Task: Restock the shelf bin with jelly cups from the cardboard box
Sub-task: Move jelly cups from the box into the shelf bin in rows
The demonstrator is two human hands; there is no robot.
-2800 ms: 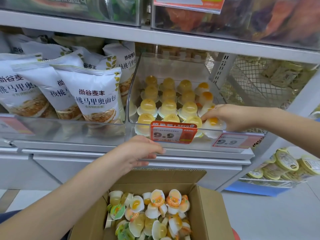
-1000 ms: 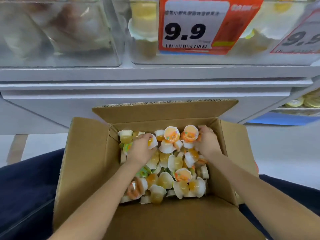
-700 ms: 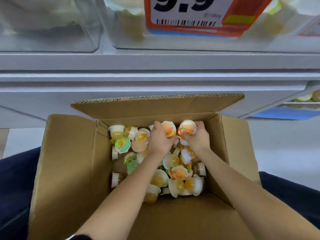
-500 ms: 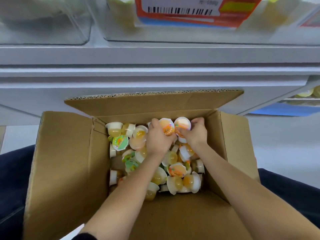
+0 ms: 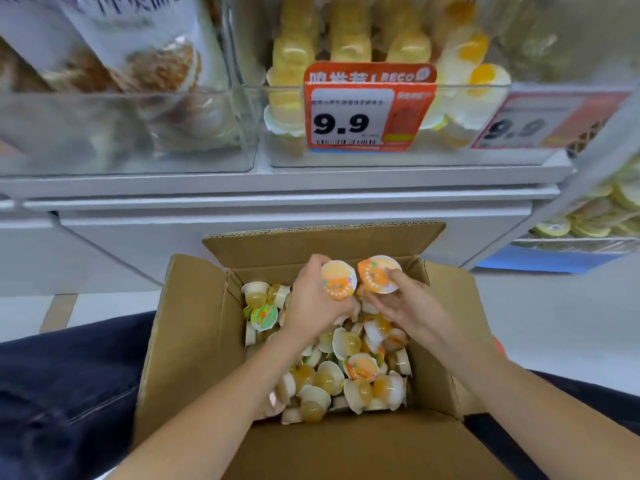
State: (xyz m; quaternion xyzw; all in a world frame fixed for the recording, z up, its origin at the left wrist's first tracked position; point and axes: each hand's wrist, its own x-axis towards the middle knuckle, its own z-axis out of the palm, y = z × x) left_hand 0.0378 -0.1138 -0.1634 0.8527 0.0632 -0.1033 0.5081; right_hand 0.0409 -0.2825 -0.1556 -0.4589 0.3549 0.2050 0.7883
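White shelving (image 5: 277,188) fills the upper half of the frame, with a pale floor (image 5: 554,323) showing at the right below it. On the shelf at upper centre stands a clear shelf bin (image 5: 540,154), and rows of yellow jelly cups (image 5: 349,43) stand inside it, dome side up. An orange price tag (image 5: 367,109) reading 9.9 hangs on the bin's front wall, and a second, blurred tag (image 5: 547,119) sits to its right. In the upper left of the frame another clear bin (image 5: 69,140) holds white snack bags (image 5: 145,46). At the far right edge a lower shelf carries round yellow-lidded tubs (image 5: 588,216). Below the shelf, at lower centre, an open cardboard box (image 5: 194,341) rests with its flaps spread, between dark trouser legs (image 5: 69,382) at the left and right edges. A loose heap of jelly cups (image 5: 332,379) lies in the box, tipped every way, some lid up and some on their sides. Both hands are over the far end of the box, close together. The left hand (image 5: 311,303) has its fingers curled round one cup with a pale orange lid (image 5: 338,279), the lid facing the camera. The right hand (image 5: 412,306) pinches a cup with a brighter orange lid (image 5: 379,273), thumb on the lid's edge. The two held cups are just beside each other, raised above the heap and below the shelf's front edge.
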